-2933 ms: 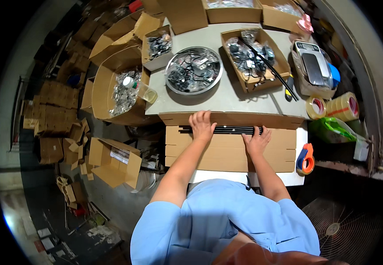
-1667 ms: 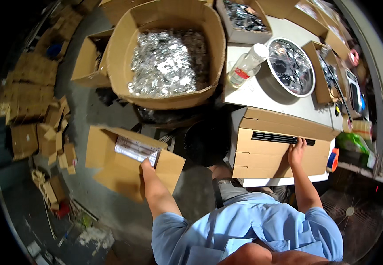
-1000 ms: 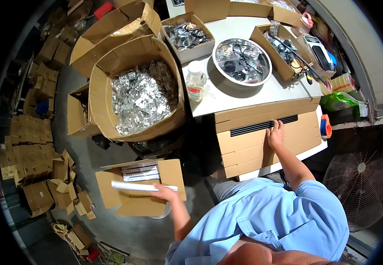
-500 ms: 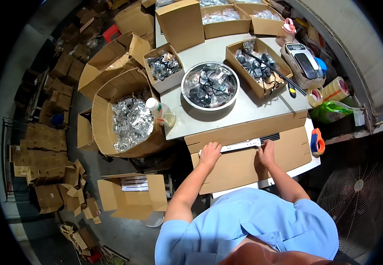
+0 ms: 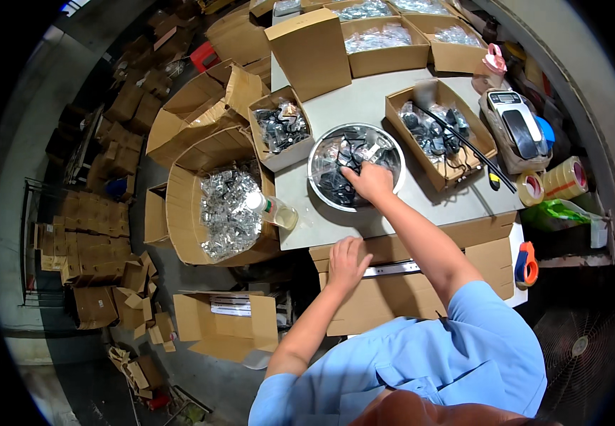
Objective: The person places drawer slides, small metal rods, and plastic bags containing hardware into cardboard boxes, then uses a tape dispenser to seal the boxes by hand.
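from my remote post i have the right hand (image 5: pixel 372 183) down in the metal bowl (image 5: pixel 328 201) on the desk (image 5: pixel 371 99), thumb and fingertips among the bagged parts (image 5: pixel 350 148); i cannot tell whether it has closed on a piece. the left hand (image 5: pixel 348 264) rests palm down, fingers extended and thumb spread, released rather than clenched, over the left end of the white rail (image 5: pixel 396 268). that rail lies lengthwise on the flat cardboard sheet (image 5: pixel 371 309) along the near edge, below the right forearm. left of the bowl i see the small box (image 5: pixel 289 157) of wrapped parts, and nearer, the clear bottle (image 5: pixel 281 213) with its white cap, beside the big carton (image 5: pixel 179 206) heaped with shiny pieces. lower left, well apart from the desk, the open carton (image 5: pixel 190 316) holds stacked white strips (image 5: pixel 230 304). right of the bowl, black rods (image 5: pixel 474 149) lean slantwise across the parts box (image 5: pixel 421 167), with the scale (image 5: pixel 504 101) just beyond. the orange-and-blue tape dispenser (image 5: pixel 526 264) sits just beside the sheet's right end, and tape rolls (image 5: pixel 564 179) lie farther up on that side.
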The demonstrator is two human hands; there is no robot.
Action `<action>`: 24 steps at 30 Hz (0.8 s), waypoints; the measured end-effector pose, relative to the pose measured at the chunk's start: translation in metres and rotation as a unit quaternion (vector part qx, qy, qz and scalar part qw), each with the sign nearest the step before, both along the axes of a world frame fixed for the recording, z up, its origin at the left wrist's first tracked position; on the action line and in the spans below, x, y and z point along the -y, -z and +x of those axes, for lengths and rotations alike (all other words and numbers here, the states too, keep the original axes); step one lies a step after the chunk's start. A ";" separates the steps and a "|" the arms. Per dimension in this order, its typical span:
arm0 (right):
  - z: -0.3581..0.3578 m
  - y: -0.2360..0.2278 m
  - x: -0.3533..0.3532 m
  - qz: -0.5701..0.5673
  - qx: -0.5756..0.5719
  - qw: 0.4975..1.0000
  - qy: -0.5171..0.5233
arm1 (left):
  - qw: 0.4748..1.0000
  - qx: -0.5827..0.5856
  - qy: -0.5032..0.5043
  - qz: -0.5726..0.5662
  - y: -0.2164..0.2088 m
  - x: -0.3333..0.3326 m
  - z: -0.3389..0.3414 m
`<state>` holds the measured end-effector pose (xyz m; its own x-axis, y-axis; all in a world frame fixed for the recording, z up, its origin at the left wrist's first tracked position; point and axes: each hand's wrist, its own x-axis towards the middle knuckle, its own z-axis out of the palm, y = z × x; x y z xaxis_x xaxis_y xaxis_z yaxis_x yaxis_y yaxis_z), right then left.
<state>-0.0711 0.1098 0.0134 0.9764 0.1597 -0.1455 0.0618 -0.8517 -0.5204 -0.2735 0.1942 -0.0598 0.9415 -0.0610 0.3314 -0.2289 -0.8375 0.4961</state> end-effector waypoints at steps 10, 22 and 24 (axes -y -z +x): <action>0.041 0.029 0.021 0.290 -0.045 0.956 -0.017 | 0.976 0.042 -0.082 -0.200 -0.036 -0.015 0.074; -0.133 -0.015 0.067 0.211 0.100 0.939 -0.253 | 0.508 -0.203 -0.007 -0.837 -0.072 0.033 0.052; -0.138 -0.023 0.078 0.188 0.039 0.930 -0.314 | 0.498 -0.207 -0.054 -0.840 -0.063 0.041 0.025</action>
<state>-0.2090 0.0319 0.0369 0.6791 0.7267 0.1036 0.5351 -0.3935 -0.7476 -0.2489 0.1531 0.0029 0.9183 0.0343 -0.3945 0.1849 0.8437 0.5039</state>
